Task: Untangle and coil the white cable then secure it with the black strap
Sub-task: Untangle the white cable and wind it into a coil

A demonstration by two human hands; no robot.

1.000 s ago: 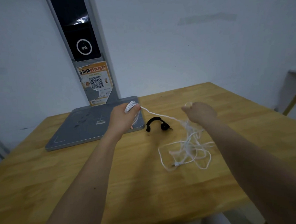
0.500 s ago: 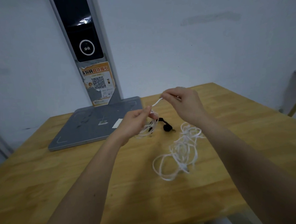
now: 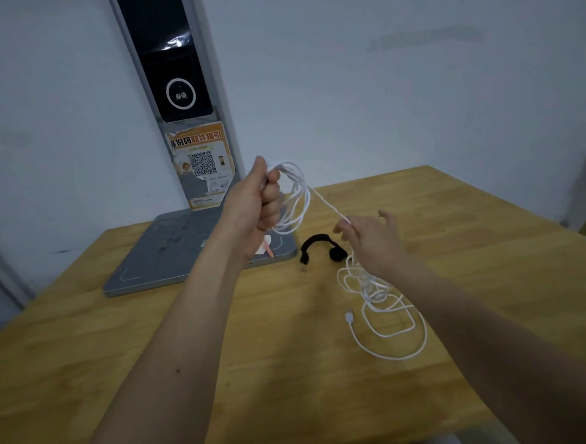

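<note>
1. The left hand [image 3: 255, 206] is clenched around several finished loops of the white cable [image 3: 295, 194], held aloft.
2. The right hand [image 3: 370, 241] pinches the strand running down from that fist.
3. Risk: the tangle below the pinch may knot if pulled taut.
4. The black strap [image 3: 316, 246] lies between the grips, unused.

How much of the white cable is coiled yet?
Only partly: a few loops hang from the left hand, while the white cable mostly lies loose on the table.
</note>
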